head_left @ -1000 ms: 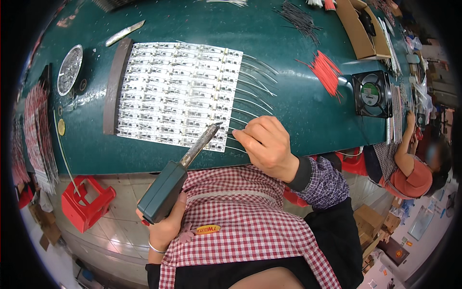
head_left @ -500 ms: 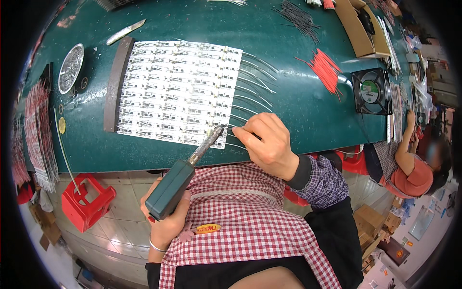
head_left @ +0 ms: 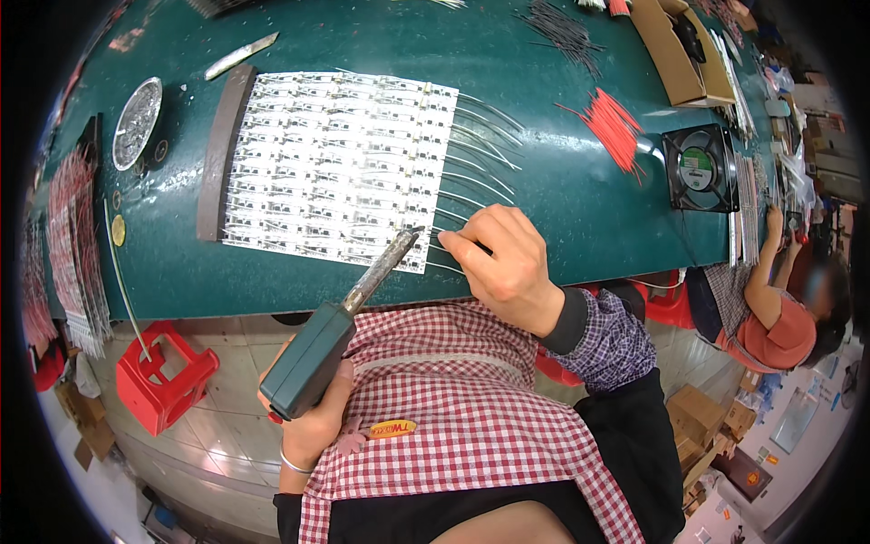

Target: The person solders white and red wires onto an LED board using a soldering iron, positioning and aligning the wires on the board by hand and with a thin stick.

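At the near edge of the green tabletop (head_left: 562, 181), the left hand (head_left: 313, 422) is wrapped around the soldering iron (head_left: 340, 331) by its thick dark handle, hot tip at the flimsy white circuit sheet (head_left: 340, 168), while the right hand (head_left: 507, 263) pinches a thin, easily bent wire (head_left: 444, 247)

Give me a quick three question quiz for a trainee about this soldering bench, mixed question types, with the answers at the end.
1. True or false: the left hand holds the soldering iron.
2. What does the right hand press on? A) the red wires B) a thin white wire beside the panel of circuit boards C) the fan
3. Fill in: the iron's tip points at the panel's ___ right corner.

Key
1. True.
2. B: the white wire by the panel, far from the red wires and the fan.
3. Lower.
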A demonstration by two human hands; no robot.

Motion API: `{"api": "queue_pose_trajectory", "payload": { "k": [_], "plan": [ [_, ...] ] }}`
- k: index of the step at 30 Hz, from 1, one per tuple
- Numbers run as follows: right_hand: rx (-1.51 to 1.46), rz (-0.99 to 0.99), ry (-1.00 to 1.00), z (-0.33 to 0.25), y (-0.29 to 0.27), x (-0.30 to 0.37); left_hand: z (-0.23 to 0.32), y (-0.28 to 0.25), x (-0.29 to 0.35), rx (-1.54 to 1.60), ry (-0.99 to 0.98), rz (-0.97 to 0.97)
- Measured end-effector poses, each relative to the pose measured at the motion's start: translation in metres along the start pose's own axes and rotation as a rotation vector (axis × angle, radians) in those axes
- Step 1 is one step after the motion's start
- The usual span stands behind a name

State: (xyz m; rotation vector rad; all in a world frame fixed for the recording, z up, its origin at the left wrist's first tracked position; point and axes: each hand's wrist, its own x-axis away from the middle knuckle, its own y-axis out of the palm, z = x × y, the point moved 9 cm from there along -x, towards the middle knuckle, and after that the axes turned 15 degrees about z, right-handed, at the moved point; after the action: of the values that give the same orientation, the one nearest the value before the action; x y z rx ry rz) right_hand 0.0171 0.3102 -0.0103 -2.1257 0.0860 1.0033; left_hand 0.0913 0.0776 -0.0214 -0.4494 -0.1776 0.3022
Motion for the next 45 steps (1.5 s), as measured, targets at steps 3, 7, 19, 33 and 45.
{"api": "queue_pose_trajectory", "payload": {
  "k": [3,7,19,33,45],
  "plan": [
    [-0.014,0.032,0.028,0.001,-0.002,0.001,-0.001,-0.002,0.002,0.0,-0.026,-0.009],
    [-0.047,0.091,0.023,-0.005,-0.009,0.003,-0.006,-0.004,0.005,-0.008,-0.032,-0.023],
    [-0.067,0.028,0.038,-0.008,-0.004,0.01,0.001,-0.001,0.002,0.023,0.036,0.006],
    [-0.05,0.012,0.035,-0.01,-0.003,0.008,0.016,0.006,0.001,-0.013,0.196,-0.016],
    [-0.041,0.02,0.049,-0.01,-0.004,0.008,-0.027,-0.014,0.02,0.086,-0.102,0.064]
  ]
}}
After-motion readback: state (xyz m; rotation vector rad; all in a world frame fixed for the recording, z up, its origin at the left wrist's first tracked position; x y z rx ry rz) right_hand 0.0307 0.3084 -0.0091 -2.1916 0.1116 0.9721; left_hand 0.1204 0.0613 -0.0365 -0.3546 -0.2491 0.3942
